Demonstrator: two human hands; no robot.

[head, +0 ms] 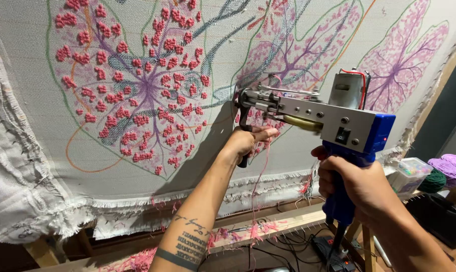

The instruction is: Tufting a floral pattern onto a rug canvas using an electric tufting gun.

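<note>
Squarely at centre, a tufting gun [318, 113] presses its needle end at nine o'clock into the stretched cloth [31, 100]; the right hand [356, 184] wraps tight round its blue grip at five o'clock; the left hand [245, 141] closes on the black front handle, pink yarn [260, 171] trailing below; pink tufts [142, 85] fill a leaf at ten o'clock.

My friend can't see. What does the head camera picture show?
Two hands press a blue tufting gun against stretched cloth with pink yarn leaf patterns. The right hand grips its handle; the left hand holds the front grip.
</note>
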